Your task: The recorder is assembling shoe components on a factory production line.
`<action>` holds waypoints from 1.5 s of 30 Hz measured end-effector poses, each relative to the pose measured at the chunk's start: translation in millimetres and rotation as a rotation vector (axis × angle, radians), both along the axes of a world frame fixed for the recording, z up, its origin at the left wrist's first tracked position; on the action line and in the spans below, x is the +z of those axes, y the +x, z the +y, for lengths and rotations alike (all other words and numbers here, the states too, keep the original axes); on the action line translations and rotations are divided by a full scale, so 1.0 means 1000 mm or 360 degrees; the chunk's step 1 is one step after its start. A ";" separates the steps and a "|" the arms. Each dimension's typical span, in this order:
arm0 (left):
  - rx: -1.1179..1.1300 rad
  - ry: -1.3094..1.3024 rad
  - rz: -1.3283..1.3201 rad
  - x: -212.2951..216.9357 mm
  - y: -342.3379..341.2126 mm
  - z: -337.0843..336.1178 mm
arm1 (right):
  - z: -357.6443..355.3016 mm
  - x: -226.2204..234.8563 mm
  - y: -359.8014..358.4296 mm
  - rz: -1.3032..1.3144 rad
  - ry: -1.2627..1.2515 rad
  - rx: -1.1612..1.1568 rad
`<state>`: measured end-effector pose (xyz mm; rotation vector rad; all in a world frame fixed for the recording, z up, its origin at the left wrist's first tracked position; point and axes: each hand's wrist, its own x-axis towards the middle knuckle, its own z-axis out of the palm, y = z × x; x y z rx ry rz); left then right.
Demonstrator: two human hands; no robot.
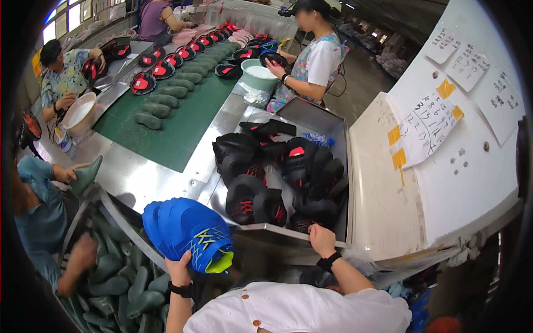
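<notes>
Left hand clamped on a stack of blue shoe uppers with yellow-green trim, held up over the near edge of the steel table. Right hand gripping the front rim of a steel tray; hands well apart. Tray filled with a loose pile of black shoe uppers with red accents. Lower left, bin packed with grey-green shoe lasts. Green conveyor belt carrying more lasts in a row plus black-red uppers. Far end, teal basin of white stuff beside a standing co-worker; white bowl held by a seated one at left.
</notes>
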<state>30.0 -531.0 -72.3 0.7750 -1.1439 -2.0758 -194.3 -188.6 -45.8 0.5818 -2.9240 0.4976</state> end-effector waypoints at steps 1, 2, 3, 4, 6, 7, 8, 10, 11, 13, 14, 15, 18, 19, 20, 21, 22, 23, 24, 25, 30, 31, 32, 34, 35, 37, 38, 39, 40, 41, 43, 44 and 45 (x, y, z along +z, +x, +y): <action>0.0009 0.0029 0.0001 -0.002 -0.004 -0.005 | 0.002 -0.002 -0.001 0.0014 0.0002 -0.0005; 0.0051 -0.0030 -0.0012 -0.003 -0.008 -0.009 | 0.001 -0.002 0.000 -0.0005 0.0012 -0.0015; 0.0074 -0.0027 0.0004 -0.002 -0.012 -0.013 | 0.000 -0.001 -0.001 -0.0015 0.0008 -0.0020; 0.0095 -0.0024 0.0020 -0.002 -0.018 -0.018 | -0.001 0.000 -0.002 -0.0027 0.0003 -0.0026; 0.0155 -0.0067 0.0002 -0.011 -0.026 -0.028 | -0.003 0.001 -0.002 -0.0053 0.0023 -0.0036; 0.0218 -0.0098 -0.0017 -0.014 -0.032 -0.033 | -0.003 0.003 -0.003 -0.0049 0.0018 -0.0025; 0.0212 -0.0108 -0.0023 -0.015 -0.040 -0.038 | -0.003 0.004 -0.003 -0.0048 0.0016 -0.0015; 0.0355 0.0004 0.0001 -0.016 -0.055 -0.046 | -0.001 0.001 -0.003 -0.0046 0.0001 -0.0027; 0.0405 0.0003 0.0020 -0.021 -0.063 -0.053 | -0.001 0.000 -0.004 -0.0033 -0.0005 -0.0030; 0.0503 0.0103 0.0103 -0.027 -0.079 -0.065 | -0.001 0.001 -0.005 -0.0027 -0.0020 -0.0017; 0.0605 0.0216 0.0190 -0.030 -0.084 -0.070 | -0.001 0.001 -0.005 -0.0017 -0.0023 0.0000; 0.0625 0.0416 0.0248 -0.035 -0.088 -0.079 | -0.001 0.001 -0.005 -0.0017 -0.0036 0.0017; 0.0684 0.0839 0.0471 -0.052 -0.089 -0.105 | -0.004 0.004 -0.006 -0.0092 -0.0010 -0.0022; 0.0682 0.0909 0.0493 -0.061 -0.084 -0.113 | -0.004 0.004 -0.007 -0.0110 -0.0007 -0.0009; 0.0697 0.0905 0.0480 -0.059 -0.086 -0.114 | -0.004 0.003 -0.008 -0.0131 0.0006 -0.0008; 0.0772 0.0927 0.0488 -0.057 -0.087 -0.116 | -0.004 0.002 -0.010 -0.0154 0.0018 -0.0001; 0.0853 0.0946 0.0494 -0.055 -0.088 -0.118 | -0.003 0.000 -0.012 -0.0177 0.0020 0.0020; 0.0877 0.0909 0.0487 -0.055 -0.088 -0.119 | -0.002 -0.002 -0.014 -0.0171 0.0020 0.0024; 0.0870 0.0821 0.0521 -0.056 -0.086 -0.121 | -0.003 -0.003 -0.013 -0.0177 0.0020 0.0041; 0.0886 0.0759 0.0528 -0.058 -0.087 -0.122 | -0.003 0.000 -0.013 -0.0181 -0.0027 0.0037; 0.1043 0.0752 0.0496 -0.045 -0.107 -0.125 | -0.003 0.003 -0.014 -0.0292 -0.0004 0.0007; 0.1047 0.0699 0.0516 -0.040 -0.109 -0.122 | -0.004 0.005 -0.015 -0.0370 0.0033 -0.0001; 0.1044 0.0647 0.0538 -0.037 -0.108 -0.121 | -0.004 0.008 -0.016 -0.0443 0.0070 -0.0014; 0.1016 0.0482 0.0507 -0.038 -0.104 -0.119 | -0.006 0.008 -0.018 -0.0495 0.0086 0.0005; 0.0957 0.0318 0.0475 -0.037 -0.104 -0.118 | -0.005 0.007 -0.017 -0.0533 0.0099 -0.0002; 0.0867 0.0208 0.0387 -0.035 -0.105 -0.112 | -0.005 0.006 -0.018 -0.0567 0.0124 -0.0011; 0.0765 0.0085 0.0302 -0.034 -0.106 -0.110 | -0.005 0.007 -0.018 -0.0586 0.0136 -0.0025; 0.0635 0.0069 0.0263 -0.040 -0.102 -0.112 | -0.005 0.007 -0.018 -0.0605 0.0148 -0.0041; 0.0632 0.0077 0.0261 -0.045 -0.100 -0.114 | -0.005 0.008 -0.018 -0.0605 0.0155 -0.0046; 0.0322 0.0182 0.0159 -0.050 -0.096 -0.116 | -0.006 0.008 -0.018 -0.0616 0.0154 -0.0047; -0.0216 0.0320 -0.0104 -0.073 -0.084 -0.126 | -0.006 0.009 -0.019 -0.0634 0.0145 -0.0044; -0.0278 0.0231 -0.0350 -0.092 -0.079 -0.130 | -0.007 0.009 -0.019 -0.0630 0.0147 -0.0028; -0.0340 0.0205 -0.0537 -0.099 -0.080 -0.131 | -0.007 0.009 -0.019 -0.0622 0.0147 -0.0022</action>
